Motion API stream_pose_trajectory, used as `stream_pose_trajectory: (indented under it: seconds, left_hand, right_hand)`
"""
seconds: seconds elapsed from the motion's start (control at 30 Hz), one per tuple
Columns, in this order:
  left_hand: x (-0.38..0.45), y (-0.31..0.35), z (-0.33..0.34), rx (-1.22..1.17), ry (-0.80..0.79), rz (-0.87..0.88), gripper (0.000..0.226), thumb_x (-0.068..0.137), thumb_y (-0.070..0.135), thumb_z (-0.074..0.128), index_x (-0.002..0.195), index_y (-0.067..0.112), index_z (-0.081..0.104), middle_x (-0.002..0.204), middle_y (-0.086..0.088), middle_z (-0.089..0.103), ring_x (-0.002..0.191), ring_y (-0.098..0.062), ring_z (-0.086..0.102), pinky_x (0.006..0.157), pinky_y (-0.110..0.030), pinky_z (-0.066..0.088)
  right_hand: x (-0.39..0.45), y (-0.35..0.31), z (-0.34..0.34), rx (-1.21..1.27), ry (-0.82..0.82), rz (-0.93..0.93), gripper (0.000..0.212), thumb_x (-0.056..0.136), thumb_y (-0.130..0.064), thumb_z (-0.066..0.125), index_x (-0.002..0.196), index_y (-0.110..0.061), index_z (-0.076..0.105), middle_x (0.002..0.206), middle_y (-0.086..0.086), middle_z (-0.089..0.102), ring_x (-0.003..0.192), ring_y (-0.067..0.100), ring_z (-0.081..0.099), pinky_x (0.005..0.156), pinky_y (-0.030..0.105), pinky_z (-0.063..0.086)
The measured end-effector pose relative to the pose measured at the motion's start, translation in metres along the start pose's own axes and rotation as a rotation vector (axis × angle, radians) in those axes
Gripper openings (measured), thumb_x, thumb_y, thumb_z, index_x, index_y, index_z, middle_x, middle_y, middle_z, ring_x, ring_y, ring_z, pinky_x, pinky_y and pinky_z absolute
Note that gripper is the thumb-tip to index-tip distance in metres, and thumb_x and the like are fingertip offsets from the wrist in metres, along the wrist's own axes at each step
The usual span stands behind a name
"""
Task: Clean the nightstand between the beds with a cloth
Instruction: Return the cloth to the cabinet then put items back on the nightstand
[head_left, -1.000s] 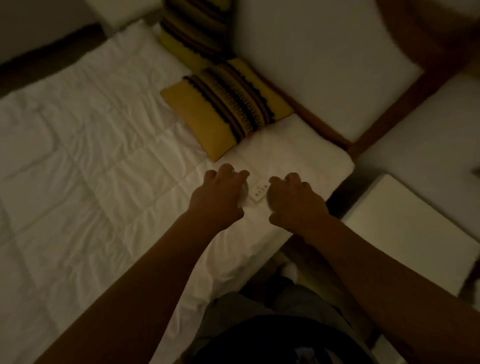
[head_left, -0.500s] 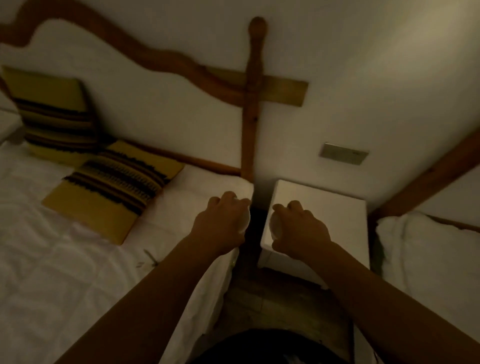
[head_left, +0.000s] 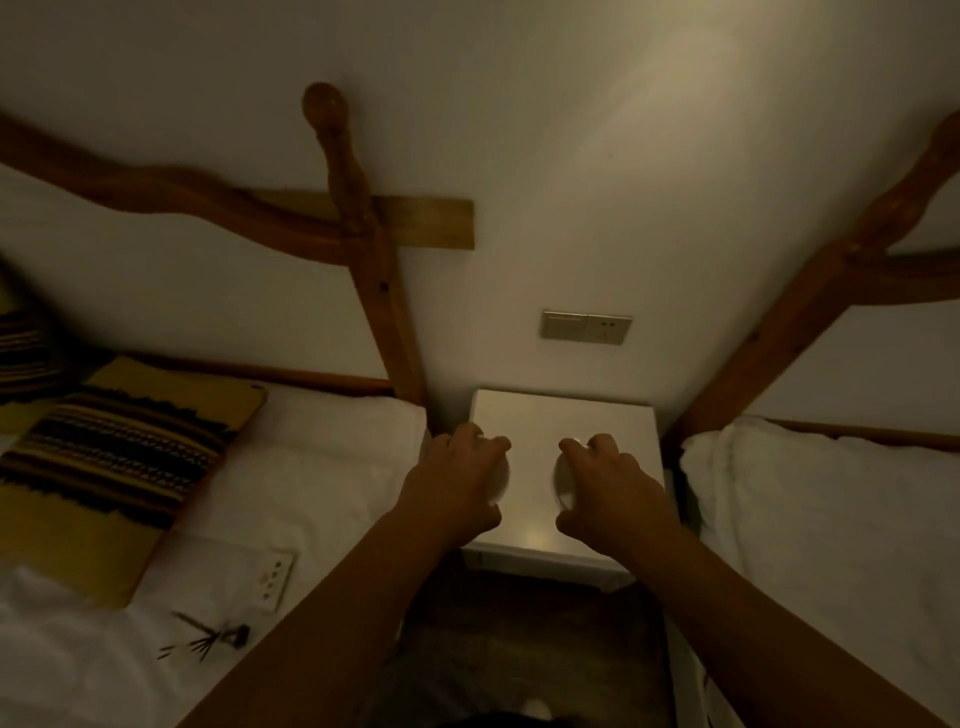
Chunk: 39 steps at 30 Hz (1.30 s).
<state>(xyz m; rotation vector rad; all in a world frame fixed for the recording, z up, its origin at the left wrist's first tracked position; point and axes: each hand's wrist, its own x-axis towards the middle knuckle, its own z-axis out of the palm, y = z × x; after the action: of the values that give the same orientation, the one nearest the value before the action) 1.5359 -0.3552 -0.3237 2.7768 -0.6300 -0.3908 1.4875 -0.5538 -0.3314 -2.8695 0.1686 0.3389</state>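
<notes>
- Nearest, on the left bed (head_left: 311, 493), a small white remote-like panel (head_left: 274, 577) lies near the bed's near right edge, with a dark twig-like bit (head_left: 208, 636) beside it
- The left hand (head_left: 457, 480) is curled shut on a pale rounded thing (head_left: 500, 480), perhaps the cloth; too dim to tell
- The right hand (head_left: 605, 486) is likewise closed on a pale rounded thing (head_left: 563, 486)
- Both hands hover over the front half of the nightstand (head_left: 561, 415), whose white tabletop stands between the beds, its back edge against the wall
- Risk: in this gloom streaks or missed back corners would go unseen; pressing hard at the front edge could tip or shift the nightstand
- Farther back, a switch plate (head_left: 586, 326) sits on the wall above
</notes>
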Motion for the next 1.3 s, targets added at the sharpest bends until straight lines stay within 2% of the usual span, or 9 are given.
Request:
stream_pose_trajectory:
  seconds: [0.17, 0.37, 0.67, 1.03, 1.3]
  left_hand:
    - [0.049, -0.006, 0.009, -0.016, -0.079, 0.027, 0.080, 0.069, 0.036, 0.078, 0.135, 0.040, 0.033, 0.139, -0.001, 0.031, 0.122, -0.028, 0.037, 0.091, -0.042, 0.048]
    - [0.112, -0.037, 0.027, -0.049, -0.085, 0.065, 0.080, 0.068, 0.031, 0.080, 0.133, 0.043, 0.036, 0.138, -0.002, 0.027, 0.123, -0.029, 0.036, 0.087, -0.042, 0.050]
    - [0.200, -0.080, 0.077, -0.023, -0.145, 0.090, 0.079, 0.069, 0.031, 0.080, 0.134, 0.040, 0.036, 0.137, -0.004, 0.026, 0.124, -0.030, 0.035, 0.087, -0.041, 0.050]
    - [0.288, -0.123, 0.193, -0.012, -0.169, 0.028, 0.078, 0.073, 0.028, 0.079, 0.138, 0.033, 0.036, 0.143, -0.009, 0.025, 0.127, -0.033, 0.033, 0.090, -0.043, 0.051]
    - [0.331, -0.140, 0.260, 0.020, -0.105, 0.011, 0.074, 0.072, 0.032, 0.079, 0.133, 0.033, 0.037, 0.139, -0.008, 0.029, 0.124, -0.032, 0.037, 0.089, -0.044, 0.053]
  right_hand:
    - [0.034, 0.017, 0.011, 0.009, -0.002, 0.074, 0.092, 0.060, -0.050, 0.078, 0.135, -0.035, 0.027, 0.132, 0.002, 0.039, 0.109, 0.024, 0.049, 0.076, 0.035, 0.051]
    - [0.093, 0.018, 0.032, 0.010, -0.019, 0.165, 0.091, 0.057, -0.046, 0.077, 0.132, -0.037, 0.025, 0.131, 0.002, 0.038, 0.108, 0.026, 0.049, 0.071, 0.036, 0.051]
    - [0.182, 0.014, 0.084, 0.025, -0.087, 0.196, 0.088, 0.063, -0.040, 0.076, 0.133, -0.035, 0.024, 0.135, 0.004, 0.035, 0.114, 0.030, 0.045, 0.073, 0.039, 0.050]
    - [0.285, 0.055, 0.208, 0.060, -0.177, 0.195, 0.083, 0.063, -0.040, 0.078, 0.129, -0.035, 0.027, 0.131, 0.003, 0.037, 0.111, 0.030, 0.047, 0.068, 0.040, 0.048]
    - [0.329, 0.082, 0.263, 0.096, -0.141, 0.178, 0.084, 0.063, -0.042, 0.078, 0.129, -0.033, 0.027, 0.129, 0.004, 0.037, 0.109, 0.030, 0.049, 0.070, 0.039, 0.049]
